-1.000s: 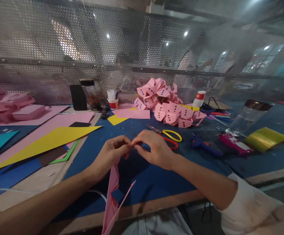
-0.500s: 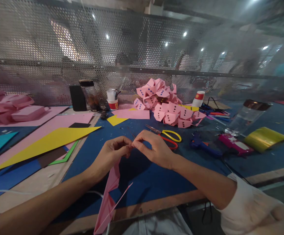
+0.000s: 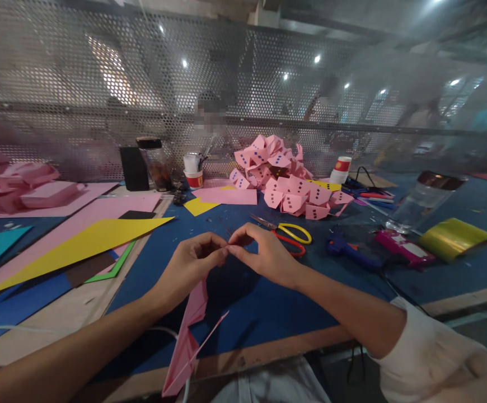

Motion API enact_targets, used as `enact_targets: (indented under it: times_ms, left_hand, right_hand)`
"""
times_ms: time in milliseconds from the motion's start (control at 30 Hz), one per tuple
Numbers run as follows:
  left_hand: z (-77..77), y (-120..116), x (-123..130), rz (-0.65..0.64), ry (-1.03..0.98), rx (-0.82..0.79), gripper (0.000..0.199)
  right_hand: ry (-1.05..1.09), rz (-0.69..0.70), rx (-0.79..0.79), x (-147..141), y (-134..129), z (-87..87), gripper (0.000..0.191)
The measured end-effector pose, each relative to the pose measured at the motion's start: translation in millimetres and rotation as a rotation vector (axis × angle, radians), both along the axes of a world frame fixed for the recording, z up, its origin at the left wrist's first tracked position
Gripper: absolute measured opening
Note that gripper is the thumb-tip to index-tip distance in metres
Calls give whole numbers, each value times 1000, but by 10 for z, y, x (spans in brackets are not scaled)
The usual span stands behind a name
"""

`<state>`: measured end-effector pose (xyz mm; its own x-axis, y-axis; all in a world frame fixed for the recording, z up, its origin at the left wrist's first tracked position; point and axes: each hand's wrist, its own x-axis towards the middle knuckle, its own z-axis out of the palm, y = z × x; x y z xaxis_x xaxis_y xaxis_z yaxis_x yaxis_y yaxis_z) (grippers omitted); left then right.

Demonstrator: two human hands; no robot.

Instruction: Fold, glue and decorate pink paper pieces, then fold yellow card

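Note:
My left hand [image 3: 197,260] is closed, its thumb and fingers pinched together above the table. From beneath it hangs a folded pink paper strip [image 3: 195,302], creased in zigzags, its lower end reaching past the table's front edge. Fingertip to fingertip with it, my right hand [image 3: 264,254] is pinched too; whatever lies between those tips is too small or too covered to make out. Just behind my right hand lies a pair of scissors [image 3: 294,230] with one yellow and one red handle.
A heap of pink folded paper pieces with dark dots [image 3: 277,162] stands at the back. On the right are a blue glue gun [image 3: 350,253], a magenta device [image 3: 405,248], a gold roll [image 3: 457,238] and a tilted clear jar [image 3: 422,198]. Coloured sheets [image 3: 79,246] spread over the left.
Both hands stay almost in place, with slight shifts of the fingers where they meet. The hanging pink strip has swayed very slightly.

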<state>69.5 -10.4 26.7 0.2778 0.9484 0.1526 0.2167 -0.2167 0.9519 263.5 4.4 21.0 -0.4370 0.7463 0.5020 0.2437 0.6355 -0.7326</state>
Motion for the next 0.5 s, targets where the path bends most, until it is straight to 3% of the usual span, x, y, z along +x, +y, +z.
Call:
enact_targets:
  times_ms: [500]
  left_hand:
    - [-47,32,-5,34,41,39,18]
  right_hand:
    - [-51,-47,29,-3,26,-26,1]
